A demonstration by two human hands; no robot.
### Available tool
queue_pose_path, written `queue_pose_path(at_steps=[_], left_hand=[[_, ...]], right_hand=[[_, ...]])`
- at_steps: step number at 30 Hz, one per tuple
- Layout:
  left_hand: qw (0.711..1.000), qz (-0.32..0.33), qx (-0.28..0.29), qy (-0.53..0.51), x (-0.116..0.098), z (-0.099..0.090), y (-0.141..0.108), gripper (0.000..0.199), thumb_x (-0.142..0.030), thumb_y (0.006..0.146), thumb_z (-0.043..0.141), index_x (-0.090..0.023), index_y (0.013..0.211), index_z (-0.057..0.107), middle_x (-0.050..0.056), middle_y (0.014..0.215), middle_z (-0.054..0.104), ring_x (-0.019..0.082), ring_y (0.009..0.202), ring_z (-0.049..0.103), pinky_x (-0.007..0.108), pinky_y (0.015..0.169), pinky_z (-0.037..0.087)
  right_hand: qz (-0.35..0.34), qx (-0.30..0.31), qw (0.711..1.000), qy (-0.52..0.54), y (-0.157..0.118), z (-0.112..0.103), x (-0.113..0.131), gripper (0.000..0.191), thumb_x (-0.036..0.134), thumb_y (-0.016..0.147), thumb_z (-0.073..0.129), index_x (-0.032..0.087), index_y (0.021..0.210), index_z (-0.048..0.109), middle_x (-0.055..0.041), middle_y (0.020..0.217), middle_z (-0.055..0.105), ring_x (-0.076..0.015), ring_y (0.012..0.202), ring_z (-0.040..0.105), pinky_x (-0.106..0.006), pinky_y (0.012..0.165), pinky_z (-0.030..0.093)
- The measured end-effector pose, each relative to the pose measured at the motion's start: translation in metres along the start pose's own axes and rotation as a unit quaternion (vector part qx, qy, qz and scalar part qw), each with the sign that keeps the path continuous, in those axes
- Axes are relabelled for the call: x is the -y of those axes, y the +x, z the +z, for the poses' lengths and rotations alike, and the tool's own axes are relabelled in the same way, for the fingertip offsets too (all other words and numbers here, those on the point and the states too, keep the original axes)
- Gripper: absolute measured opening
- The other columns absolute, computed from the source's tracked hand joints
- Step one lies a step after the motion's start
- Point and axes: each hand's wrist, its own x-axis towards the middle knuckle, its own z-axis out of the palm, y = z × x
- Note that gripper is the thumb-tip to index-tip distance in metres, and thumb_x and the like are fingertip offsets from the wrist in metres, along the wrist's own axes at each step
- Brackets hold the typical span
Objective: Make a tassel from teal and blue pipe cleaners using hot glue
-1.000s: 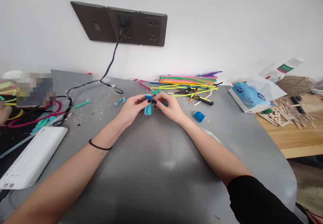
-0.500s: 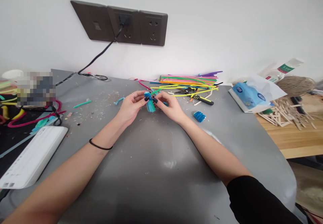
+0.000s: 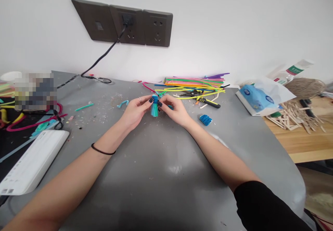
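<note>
Between my fingertips is a small bundle of blue and teal pipe cleaners (image 3: 154, 111), its blue top bound and its teal ends hanging downward. My left hand (image 3: 136, 110) pinches it from the left with thumb and fingers. From the right, my right hand (image 3: 174, 110) closes its thumb and fingers on the bundle's side, partly hiding it. A blue coiled pipe cleaner piece (image 3: 206, 120) lies on the grey table (image 3: 166, 175) to the right of my right hand. A bent light-blue pipe cleaner (image 3: 122, 103) rests left of my left hand.
Behind my hands lie many coloured pipe cleaners (image 3: 194, 82) and black-yellow pliers (image 3: 208, 101). At right are a tissue pack (image 3: 256, 97), a twine ball (image 3: 304, 87) and wooden sticks (image 3: 291, 116). A white power strip (image 3: 36, 161) sits at left, below wall sockets (image 3: 157, 28).
The bundle has turned slightly, so its teal ends hang straighter down. Both hands keep their pinch in nearly the same place.
</note>
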Motion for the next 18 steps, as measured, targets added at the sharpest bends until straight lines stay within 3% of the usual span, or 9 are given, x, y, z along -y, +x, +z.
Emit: queue_pose_path(at_steps=[9, 18], left_hand=[[1.000, 0.012, 0.003, 0.017, 0.0050, -0.0003, 0.0022, 0.056, -0.057, 0.055, 0.109, -0.025, 0.097, 0.091, 0.009, 0.108, 0.087, 0.029, 0.112, 0.077, 0.039, 0.103, 0.058], [1.000, 0.008, -0.013, 0.003, 0.0078, -0.0047, 0.0037, 0.058, -0.051, 0.058, 0.109, -0.021, 0.103, 0.088, 0.012, 0.111, 0.086, 0.028, 0.111, 0.079, 0.037, 0.097, 0.061]], right_hand=[[-0.007, 0.010, 1.000, -0.027, 0.0004, 0.0000, 0.0013, 0.026, 0.046, 0.102, 0.062, 0.022, 0.092, 0.060, -0.0011, 0.083, 0.064, -0.0173, 0.078, 0.060, -0.032, 0.075, 0.051], [0.003, 0.013, 0.999, -0.030, 0.0006, -0.0006, 0.0025, 0.028, 0.048, 0.102, 0.063, 0.023, 0.092, 0.062, -0.0021, 0.084, 0.066, -0.0181, 0.079, 0.062, -0.033, 0.076, 0.053]])
